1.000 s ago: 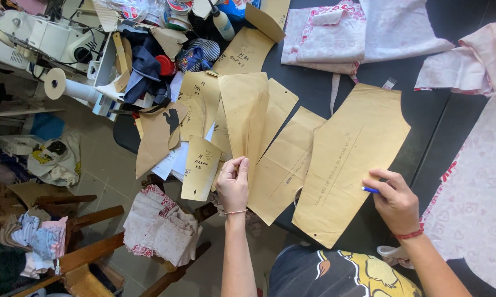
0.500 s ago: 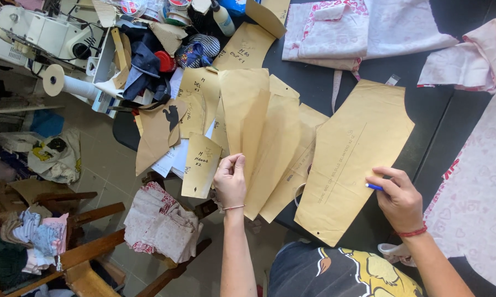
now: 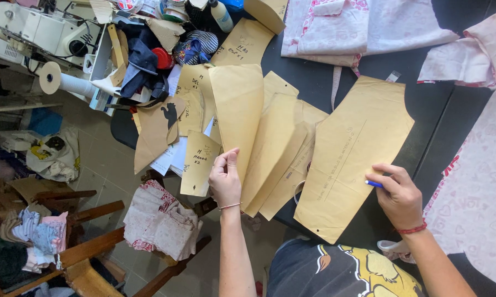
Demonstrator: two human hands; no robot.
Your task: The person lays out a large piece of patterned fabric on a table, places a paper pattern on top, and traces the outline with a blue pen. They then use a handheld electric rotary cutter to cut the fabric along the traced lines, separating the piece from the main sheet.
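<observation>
My left hand (image 3: 225, 179) pinches the near edge of a fanned stack of tan paper pattern pieces (image 3: 259, 137) that overhangs the dark table's (image 3: 314, 82) left edge. A small handwritten pattern piece (image 3: 199, 162) hangs just left of that hand. My right hand (image 3: 399, 195) holds a blue pen (image 3: 373, 183) and rests on the table at the right edge of a large tan pattern piece (image 3: 358, 148) lying flat.
Pink-and-white printed fabric (image 3: 363, 27) lies at the far side and along the right (image 3: 473, 187). A white sewing machine (image 3: 33, 33), thread cone (image 3: 52, 78) and piled cloth (image 3: 143, 60) crowd the left. A wooden chair (image 3: 94, 253) with folded cloth (image 3: 157, 223) stands below.
My left hand has pulled the held pattern pieces further over the stack, fanning them closer together. My right hand with the pen has stayed on the large piece.
</observation>
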